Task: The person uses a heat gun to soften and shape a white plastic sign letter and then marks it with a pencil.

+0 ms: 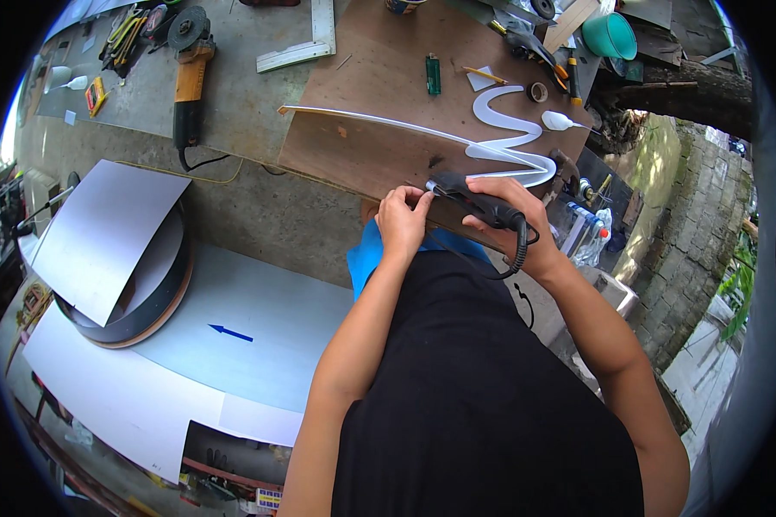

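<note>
My right hand (527, 231) is wrapped around a black corded hand tool (474, 202) with a coiled cable at its rear, at the near edge of the workbench. A small pale, shiny piece shows at the tool's front end. Close to that end my left hand (400, 222) is closed in a pinch; whatever sits between its fingertips is hidden. Just beyond both hands, a white strip bent into a zigzag (479, 102) lies on a brown board (362, 77), its long straight tail running left.
A yellow-and-black angle grinder (190, 82) rests on the bench at left. Around the strip are a green lighter (433, 75), a pencil (485, 75), a white squeeze bottle (559, 121) and a teal bucket (610, 37). White sheets (116, 233) lie lower left over a round drum-like form (168, 293).
</note>
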A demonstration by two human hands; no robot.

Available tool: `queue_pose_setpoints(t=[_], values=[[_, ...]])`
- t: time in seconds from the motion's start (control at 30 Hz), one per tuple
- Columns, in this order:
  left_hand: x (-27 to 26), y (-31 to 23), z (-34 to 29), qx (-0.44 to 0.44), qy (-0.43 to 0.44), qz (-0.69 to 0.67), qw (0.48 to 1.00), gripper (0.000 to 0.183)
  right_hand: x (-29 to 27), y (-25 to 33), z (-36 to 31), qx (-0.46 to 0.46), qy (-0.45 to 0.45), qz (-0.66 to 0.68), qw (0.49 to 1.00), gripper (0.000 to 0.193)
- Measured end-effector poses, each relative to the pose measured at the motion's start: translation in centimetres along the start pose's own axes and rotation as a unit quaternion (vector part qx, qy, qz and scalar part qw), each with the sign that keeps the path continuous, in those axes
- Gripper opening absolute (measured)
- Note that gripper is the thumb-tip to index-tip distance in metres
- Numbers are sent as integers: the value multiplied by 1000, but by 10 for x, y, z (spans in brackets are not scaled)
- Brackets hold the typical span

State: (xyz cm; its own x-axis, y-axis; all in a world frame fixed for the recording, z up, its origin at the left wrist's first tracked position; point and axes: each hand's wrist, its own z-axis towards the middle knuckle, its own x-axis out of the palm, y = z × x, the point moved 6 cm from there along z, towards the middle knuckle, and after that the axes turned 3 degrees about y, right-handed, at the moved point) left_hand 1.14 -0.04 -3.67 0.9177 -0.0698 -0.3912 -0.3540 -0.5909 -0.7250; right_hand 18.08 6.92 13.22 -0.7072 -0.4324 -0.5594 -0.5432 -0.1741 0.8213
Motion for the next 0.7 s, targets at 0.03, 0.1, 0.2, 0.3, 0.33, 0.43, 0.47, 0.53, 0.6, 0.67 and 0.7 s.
queue_pose_setpoints(t=[0.03, 0.1, 0.2, 0.3, 0.33, 0.43, 0.47, 0.53, 0.6, 0.67, 0.7], values=[[1, 1, 0, -17, 18, -5, 1000, 26, 0, 0, 0, -2, -1, 2, 1000, 49], [2, 1, 0, -33, 34, -10, 999, 26, 0, 0, 1, -5, -2, 4, 1000, 49], [4, 3, 1, -37, 34, -2, 999, 26, 0, 1, 1, -4, 1, -1, 1000, 49], [1, 1, 1, 10, -4, 5, 1000, 25, 1, 1, 0, 3, 9, -27, 1000, 51], [3, 3, 1, -12, 19, -6, 1000, 26, 1, 0, 0, 8, 9, -26, 1000, 51], [4, 7, 1, -32, 37, -14, 999, 26, 2, -1, 1, 12, 11, -27, 1000, 51], [4, 8, 0, -31, 34, -11, 999, 26, 2, -1, 1, 12, 11, -28, 999, 50], [4, 7, -1, -23, 33, -10, 999, 25, 3, -1, 1, 5, 3, -26, 1000, 49], [3, 6, 0, -17, 32, -8, 999, 24, 3, -1, 1, -1, -5, -22, 1000, 47], [3, 7, 0, -21, 35, -8, 999, 23, 3, -2, 1, 4, -5, -27, 1000, 46], [4, 7, -1, -22, 35, -8, 999, 23, 3, -1, 1, 5, -5, -26, 1000, 46]])
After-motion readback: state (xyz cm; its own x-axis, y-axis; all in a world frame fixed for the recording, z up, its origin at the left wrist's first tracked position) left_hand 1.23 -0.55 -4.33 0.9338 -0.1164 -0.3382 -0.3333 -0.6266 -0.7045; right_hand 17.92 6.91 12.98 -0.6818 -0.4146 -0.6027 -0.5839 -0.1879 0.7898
